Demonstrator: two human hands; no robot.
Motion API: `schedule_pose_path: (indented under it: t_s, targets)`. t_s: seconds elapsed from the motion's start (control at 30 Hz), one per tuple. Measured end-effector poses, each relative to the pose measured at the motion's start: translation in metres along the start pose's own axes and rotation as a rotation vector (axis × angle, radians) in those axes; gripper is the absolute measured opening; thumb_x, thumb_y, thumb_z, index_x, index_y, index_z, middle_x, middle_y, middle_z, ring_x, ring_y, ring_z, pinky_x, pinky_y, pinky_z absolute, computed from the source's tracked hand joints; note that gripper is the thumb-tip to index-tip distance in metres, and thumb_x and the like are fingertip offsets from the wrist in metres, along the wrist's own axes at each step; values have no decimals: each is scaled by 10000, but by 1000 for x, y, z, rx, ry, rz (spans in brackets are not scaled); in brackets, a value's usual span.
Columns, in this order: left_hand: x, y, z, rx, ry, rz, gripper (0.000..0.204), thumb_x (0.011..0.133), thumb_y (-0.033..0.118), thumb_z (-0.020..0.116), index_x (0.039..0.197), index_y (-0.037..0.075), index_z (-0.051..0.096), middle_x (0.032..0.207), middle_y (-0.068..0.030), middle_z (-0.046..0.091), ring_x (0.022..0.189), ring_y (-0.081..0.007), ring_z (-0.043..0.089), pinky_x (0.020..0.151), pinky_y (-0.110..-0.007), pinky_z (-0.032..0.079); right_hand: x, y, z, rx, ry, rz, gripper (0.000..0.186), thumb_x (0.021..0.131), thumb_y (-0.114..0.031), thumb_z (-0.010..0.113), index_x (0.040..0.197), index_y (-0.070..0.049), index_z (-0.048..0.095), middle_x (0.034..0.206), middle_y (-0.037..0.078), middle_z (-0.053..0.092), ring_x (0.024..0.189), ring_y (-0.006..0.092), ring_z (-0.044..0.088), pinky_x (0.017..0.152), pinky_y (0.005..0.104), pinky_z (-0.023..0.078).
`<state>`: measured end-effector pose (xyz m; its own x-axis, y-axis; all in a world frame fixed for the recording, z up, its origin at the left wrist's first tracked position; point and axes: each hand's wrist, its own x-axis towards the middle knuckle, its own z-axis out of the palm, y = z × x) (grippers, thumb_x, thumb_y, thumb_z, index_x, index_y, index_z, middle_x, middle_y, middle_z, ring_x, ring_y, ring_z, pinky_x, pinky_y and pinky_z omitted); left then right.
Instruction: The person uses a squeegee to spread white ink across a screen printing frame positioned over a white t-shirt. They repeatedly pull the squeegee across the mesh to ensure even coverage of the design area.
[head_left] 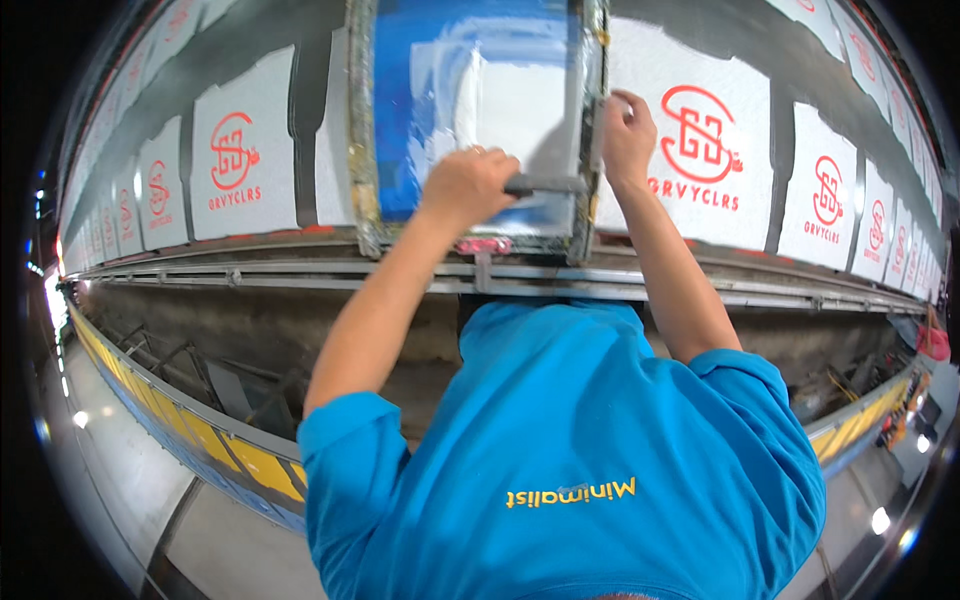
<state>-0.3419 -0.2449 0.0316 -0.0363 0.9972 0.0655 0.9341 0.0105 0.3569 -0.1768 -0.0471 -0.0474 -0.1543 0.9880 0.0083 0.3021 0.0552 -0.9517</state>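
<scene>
A screen-printing frame (360, 130) with worn, paint-marked rails lies ahead of me. Its mesh is blue (400, 90), with white ink (520, 105) spread over the middle and right. My left hand (468, 185) is closed around a squeegee (545, 185) with a dark bar, across the near part of the mesh. Just off the right rail, my right hand (630, 140) has its fingers curled in a pinch. Whether it touches the rail or holds anything cannot be made out.
White fabric pieces with red prints (245, 150) (695, 140) lie in a row along a long grey table on both sides. A metal rail (300, 280) runs along its near edge, with a pink-stained clamp (483, 246) below the frame. Yellow-panelled edging (200, 440) curves behind me.
</scene>
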Motion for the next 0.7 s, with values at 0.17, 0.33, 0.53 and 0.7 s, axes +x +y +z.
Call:
schedule_pose_path:
  t_s: [0.17,0.33,0.53,0.7]
  targets:
    - [-22,-71,-34,-62,-279,-71,422,835,507,801,967,117,710,898,-64,721,898,-303,723,725,-444,586,-34,-23,66,-21,-14,111,274,996,-216,689,1209,-46,707,725,-33,587,625,56,500,564,259,414]
    - [-23,-99,-8,-149,-528,-123,598,798,630,794,1073,102,744,984,-122,760,966,-339,735,803,-480,590,-37,-30,75,-192,-68,174,315,959,-259,701,1204,-62,691,820,66,696,723,170,644,725,347,530]
    - [14,-121,-17,-421,-785,-191,678,716,639,869,1093,79,803,973,-209,772,939,-380,735,844,-444,567,-38,-27,78,-219,-73,163,311,957,-263,709,1212,-87,688,778,55,659,687,146,600,686,339,505]
    - [55,-130,-47,-227,-577,-166,577,761,656,812,1071,170,783,980,-130,778,962,-342,744,838,-470,585,-36,-24,79,-199,-86,245,314,959,-260,714,1215,-79,686,767,51,653,675,140,587,680,334,502]
